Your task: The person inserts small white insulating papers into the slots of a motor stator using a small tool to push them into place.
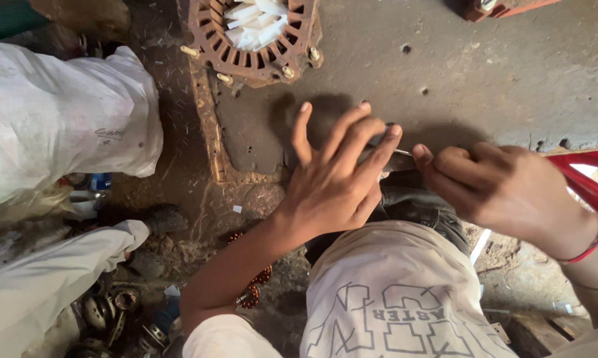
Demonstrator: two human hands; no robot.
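My left hand (335, 176) rests with fingers spread on a small dark piece at the edge of the grey concrete bench (498, 79), pressing it down. My right hand (494, 189) is closed on a thin metal tool (399, 152) whose tip pokes out toward my left fingertips. The piece under my left hand is mostly hidden. A round rust-brown slotted motor stator (252, 40) with white paper strips in its middle lies at the far side of the bench.
White sacks (53, 113) sit at the left. Metal bearings and parts (113, 311) lie on the ground lower left. Coils of copper wire (256, 288) show under my left forearm. A red frame (587, 176) runs at the right.
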